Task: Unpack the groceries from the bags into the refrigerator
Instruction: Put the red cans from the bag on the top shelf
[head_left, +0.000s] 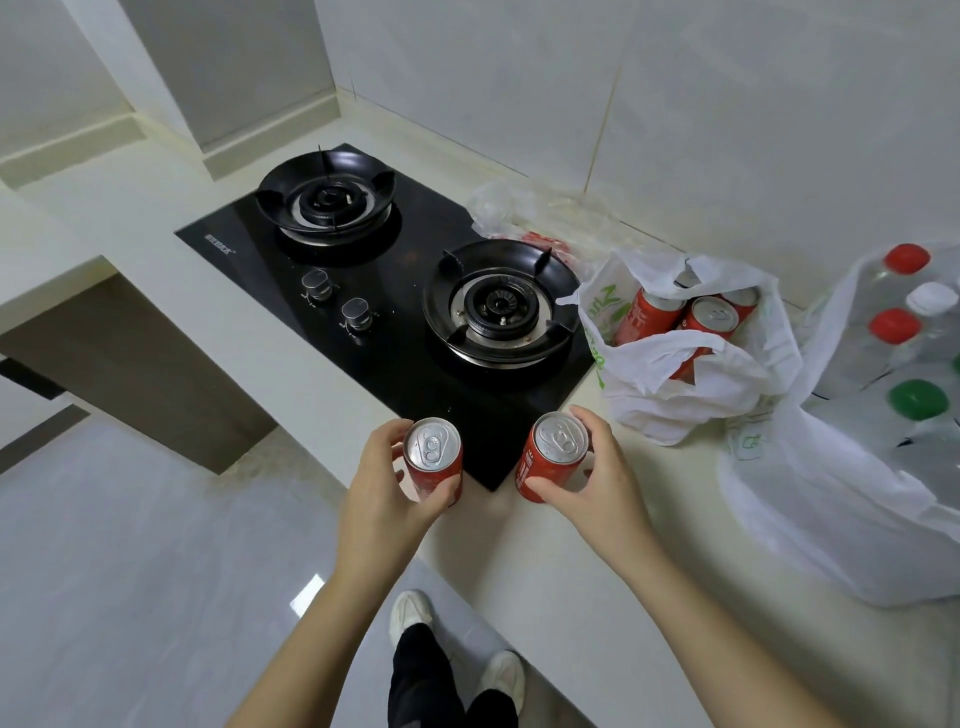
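**Two cans in hand at the counter**

Pale counter (545, 561) w/ black 2-burner gas hob (395, 332), white tiled wall behind, glossy floor (130, 545) at 8 o'clock. L hand (384, 483) curls round a red can (432, 457). R hand (597, 478) grips a second red can (553, 457). Both upright, over hob's near corner. White bag (691, 400) at 2 o'clock holds more cans (711, 317); bottle bag (831, 493) at 3.

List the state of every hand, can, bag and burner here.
left hand: grips left can, sealed.
right hand: grips right can, sealed.
can bag: open, red cans inside.
bottle bag: open, bottles inside, capped.
burners: unlit.
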